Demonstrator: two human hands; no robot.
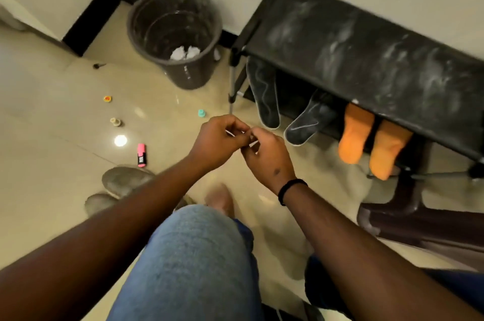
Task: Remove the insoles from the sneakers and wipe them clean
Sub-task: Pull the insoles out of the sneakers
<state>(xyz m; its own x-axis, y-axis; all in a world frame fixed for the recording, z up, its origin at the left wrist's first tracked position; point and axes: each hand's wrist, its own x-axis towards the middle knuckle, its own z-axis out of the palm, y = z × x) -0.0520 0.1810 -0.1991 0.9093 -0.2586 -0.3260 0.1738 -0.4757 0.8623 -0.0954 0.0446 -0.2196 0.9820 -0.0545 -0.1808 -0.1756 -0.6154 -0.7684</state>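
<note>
From the head camera, looking down past a denim-clad knee [193,250], both hands meet in mid-air above the floor. The left hand [218,141] and the right hand [267,155] have their fingers curled inward, fingertips touching, and between them they pinch a small pale scrap [252,143]; it looks like a bit of tissue or wipe, though it is too small and blurred to be sure.

The insoles lie ahead and to the right of the hands, propped against the black shoe rack [366,40]. Two dark insoles [264,95] lean nearest, their rounded ends pointing down toward the floor and toward the person, long axes running up into the rack. The orange insoles [372,142] stand side by side farther right, also ends down. The right hand is plainly the nearer one to all four; the closest dark insole sits just beyond its knuckles.

A pair of grey shoes [123,184] rests on the floor, low on the left, behind the left forearm. The bin [180,64] with crumpled white paper stands beyond the hands, slightly left. My guess is that the wiping is mostly done.
</note>
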